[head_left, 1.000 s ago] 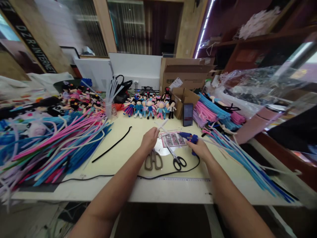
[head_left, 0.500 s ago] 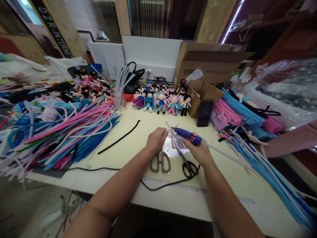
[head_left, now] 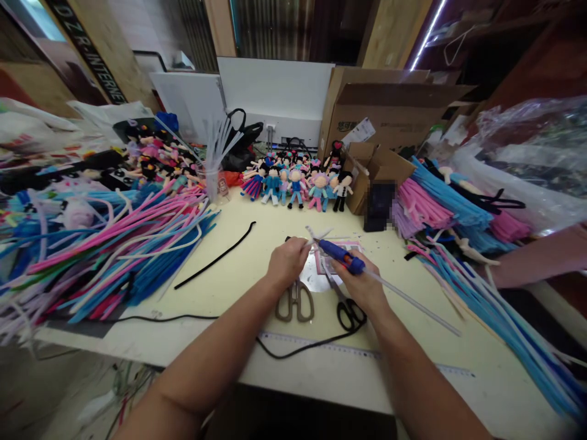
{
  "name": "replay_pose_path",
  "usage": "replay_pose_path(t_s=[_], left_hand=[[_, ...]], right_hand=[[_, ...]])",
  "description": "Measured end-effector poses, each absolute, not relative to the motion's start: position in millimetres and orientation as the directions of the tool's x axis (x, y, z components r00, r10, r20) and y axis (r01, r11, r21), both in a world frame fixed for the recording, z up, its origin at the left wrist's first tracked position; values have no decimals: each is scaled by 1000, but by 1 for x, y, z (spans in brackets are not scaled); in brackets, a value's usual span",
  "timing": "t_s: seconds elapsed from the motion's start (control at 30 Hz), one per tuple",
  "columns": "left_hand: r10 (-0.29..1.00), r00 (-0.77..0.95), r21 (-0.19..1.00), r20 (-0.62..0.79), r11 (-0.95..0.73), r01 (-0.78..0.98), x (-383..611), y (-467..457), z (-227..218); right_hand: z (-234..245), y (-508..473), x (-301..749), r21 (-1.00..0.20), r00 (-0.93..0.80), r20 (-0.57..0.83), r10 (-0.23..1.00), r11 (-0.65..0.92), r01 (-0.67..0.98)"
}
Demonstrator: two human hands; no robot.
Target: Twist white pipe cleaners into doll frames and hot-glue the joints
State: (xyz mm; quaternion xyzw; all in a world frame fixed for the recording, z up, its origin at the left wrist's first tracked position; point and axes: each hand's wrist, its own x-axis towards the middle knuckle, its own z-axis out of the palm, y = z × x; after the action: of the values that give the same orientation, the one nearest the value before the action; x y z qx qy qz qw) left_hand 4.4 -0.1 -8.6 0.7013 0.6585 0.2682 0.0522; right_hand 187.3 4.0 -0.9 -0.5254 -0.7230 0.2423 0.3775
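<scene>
My right hand (head_left: 362,287) is closed round a blue glue gun (head_left: 342,256) with a clear glue stick (head_left: 413,299) trailing from its back. Its nozzle points left at a white pipe cleaner piece (head_left: 317,234) pinched in my left hand (head_left: 288,260). Both hands hover over the cream table (head_left: 220,287), just above two pairs of scissors: a grey pair (head_left: 293,300) and a black-handled pair (head_left: 348,311). The gun's black cord (head_left: 298,349) runs along the table's front.
Heaps of coloured pipe cleaners lie left (head_left: 114,244) and right (head_left: 481,287). A row of small dolls (head_left: 298,183), cardboard boxes (head_left: 380,128) and a phone (head_left: 380,211) stand at the back. A single black pipe cleaner (head_left: 215,258) lies left of my hands. Another person's arm (head_left: 541,260) rests at right.
My right hand lifted the glue gun off the table and brought its nozzle to the white piece in my left hand. The view shifted down and closer.
</scene>
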Motion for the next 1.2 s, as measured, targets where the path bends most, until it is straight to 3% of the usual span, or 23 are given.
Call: replay_pose_path(t_s=[1.2], left_hand=[[937,-53,478,345,-127,869,2,1,-7]], right_hand=[[-5,3,185,-739,-102,285,953,287,609]])
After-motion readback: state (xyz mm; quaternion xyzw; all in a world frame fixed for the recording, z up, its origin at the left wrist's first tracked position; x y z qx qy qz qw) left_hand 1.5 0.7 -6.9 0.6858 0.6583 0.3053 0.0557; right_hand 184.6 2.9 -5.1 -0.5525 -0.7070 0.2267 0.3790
